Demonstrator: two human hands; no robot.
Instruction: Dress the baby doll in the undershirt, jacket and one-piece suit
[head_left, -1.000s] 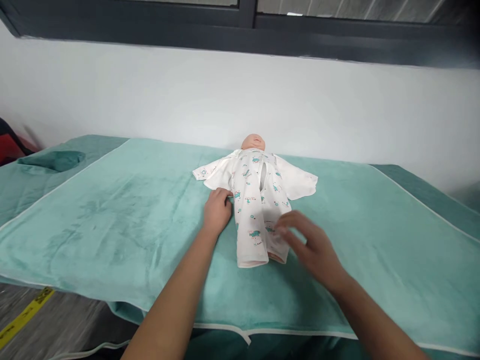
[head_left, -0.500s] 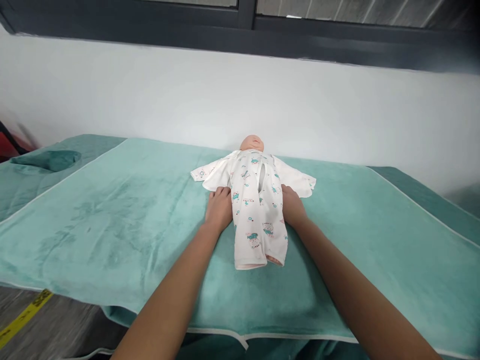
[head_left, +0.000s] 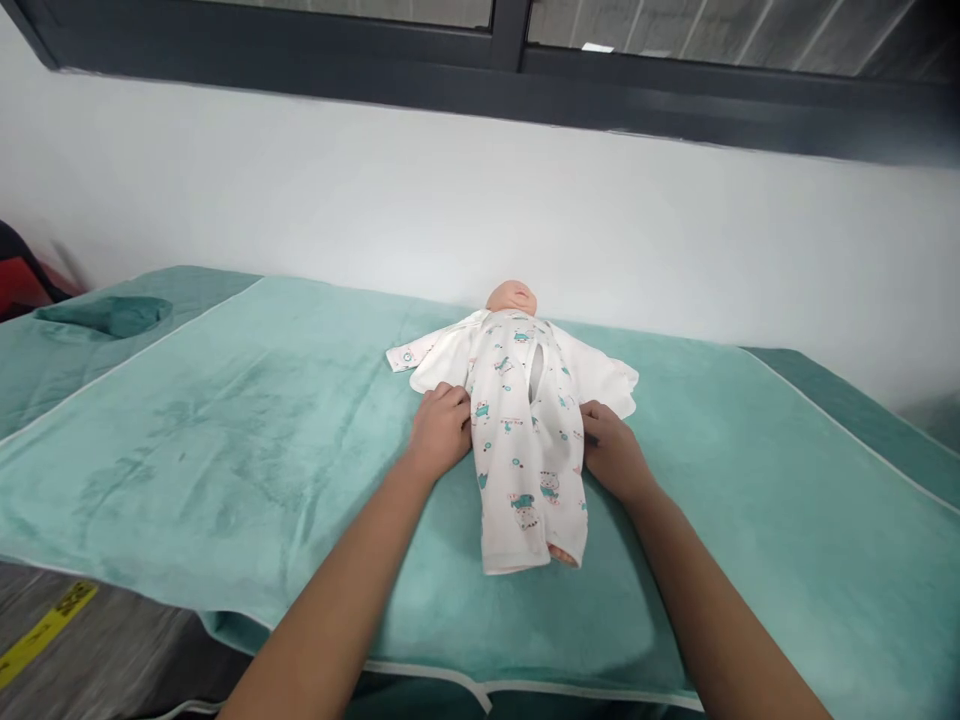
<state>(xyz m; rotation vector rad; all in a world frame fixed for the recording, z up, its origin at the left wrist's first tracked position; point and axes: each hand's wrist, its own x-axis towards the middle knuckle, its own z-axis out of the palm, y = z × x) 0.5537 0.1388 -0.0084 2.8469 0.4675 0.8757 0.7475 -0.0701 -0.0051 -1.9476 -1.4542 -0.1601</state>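
Observation:
A baby doll (head_left: 513,297) lies on its back, head toward the wall, arms out to the sides. It wears a white top (head_left: 596,370) with wide-spread sleeves. White baby pants (head_left: 517,450) printed with small teal animals cover its front and legs, with a slit in the upper middle. My left hand (head_left: 442,430) is closed at the left edge of the pants, about hip height, fingertips at the cloth. On the opposite edge, my right hand (head_left: 611,450) has its fingers curled in and pinching the side of the pants. Part of a foot shows at the right hem.
A teal cloth (head_left: 225,430) with pale piping covers the table. At the left end lies a fabric loop or fold (head_left: 112,315). A white wall (head_left: 337,200) and dark window frame (head_left: 420,50) stand behind. Yellow tape (head_left: 45,635) marks the floor at lower left.
My right hand has shifted slightly outward and toward me along the pants' edge. My left hand stays near the other edge. The whole view has tilted slightly.

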